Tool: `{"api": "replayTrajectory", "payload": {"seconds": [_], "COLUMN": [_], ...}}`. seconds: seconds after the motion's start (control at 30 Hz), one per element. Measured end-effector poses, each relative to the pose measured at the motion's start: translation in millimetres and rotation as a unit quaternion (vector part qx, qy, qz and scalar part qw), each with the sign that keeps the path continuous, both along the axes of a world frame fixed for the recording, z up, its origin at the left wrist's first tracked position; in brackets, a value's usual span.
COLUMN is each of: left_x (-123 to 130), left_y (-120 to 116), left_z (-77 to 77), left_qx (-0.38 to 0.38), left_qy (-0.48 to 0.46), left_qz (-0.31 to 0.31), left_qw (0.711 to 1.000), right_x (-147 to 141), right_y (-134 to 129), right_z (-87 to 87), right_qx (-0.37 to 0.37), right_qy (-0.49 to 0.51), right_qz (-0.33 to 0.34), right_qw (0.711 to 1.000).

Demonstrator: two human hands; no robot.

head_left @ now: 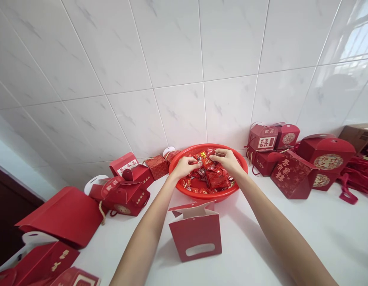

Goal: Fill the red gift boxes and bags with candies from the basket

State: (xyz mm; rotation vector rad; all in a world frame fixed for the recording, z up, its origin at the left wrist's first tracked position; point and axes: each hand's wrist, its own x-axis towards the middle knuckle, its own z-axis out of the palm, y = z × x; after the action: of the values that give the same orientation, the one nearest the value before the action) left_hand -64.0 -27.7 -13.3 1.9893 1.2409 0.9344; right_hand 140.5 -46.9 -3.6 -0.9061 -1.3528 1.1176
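Both of my hands reach into a red plastic basket (242, 167) filled with wrapped candies (218, 178). My left hand (186, 165) is over the basket's left side, its fingers closed in a pinch near a small red wrapper. My right hand (227, 159) pinches a red-wrapped candy (212, 153) at the back of the basket. Between my forearms a red paper bag (197, 236) stands upright with its top open. An oval window shows near its bottom edge. The inside of the bag is mostly hidden.
Red gift boxes (128, 196) line the left side, with a larger red box (63, 216) nearer me. More red boxes (293, 174) are stacked at the right by the tiled wall (178, 111). Dark red ribbons (361, 176) and a cardboard box (355, 137) lie farther right.
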Motion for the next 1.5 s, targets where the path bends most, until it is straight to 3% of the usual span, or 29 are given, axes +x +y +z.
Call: {"api": "replayTrajectory", "payload": {"seconds": [0.13,0.5,0.67,0.83,1.0,1.17,1.27,1.33,1.5], "left_x": [1.4,3.8,4.8,-3.7,-19.0,-33.3,-36.5,-34.7,-22.1], "left_y": [-4.1,-4.3,-10.4,-22.5,-57.4,-119.0,-156.8,-177.0,-200.9], "left_z": [3.2,3.6,7.1,12.6,26.2,64.5,88.5,98.3,102.8], "left_qx": [0.013,-0.019,0.011,0.043,-0.009,0.017,0.021,0.039,0.051], "left_qy": [-0.031,-0.027,0.021,0.000,-0.013,-0.109,-0.036,0.040,0.195], "left_qz": [0.028,0.011,0.016,0.036,0.011,-0.041,-0.107,-0.111,-0.126], "left_qw": [0.999,0.999,1.000,0.998,1.000,0.993,0.993,0.992,0.971], "right_x": [1.0,0.7,0.2,1.4,3.5,5.8,7.5,8.7,11.4], "right_y": [-0.4,0.1,-2.0,-11.5,-30.6,-61.3,-79.2,-89.5,-106.8], "right_z": [1.3,2.1,5.5,16.5,37.7,60.5,69.6,73.8,80.9], "right_qx": [0.010,0.013,0.020,0.020,0.051,0.089,0.116,0.135,0.170], "right_qy": [-0.019,-0.004,0.025,0.041,0.034,0.027,0.026,0.021,0.011], "right_qz": [-0.007,-0.004,-0.003,0.019,0.049,0.074,0.091,0.093,0.092], "right_qw": [1.000,1.000,0.999,0.999,0.997,0.993,0.989,0.986,0.981]}}
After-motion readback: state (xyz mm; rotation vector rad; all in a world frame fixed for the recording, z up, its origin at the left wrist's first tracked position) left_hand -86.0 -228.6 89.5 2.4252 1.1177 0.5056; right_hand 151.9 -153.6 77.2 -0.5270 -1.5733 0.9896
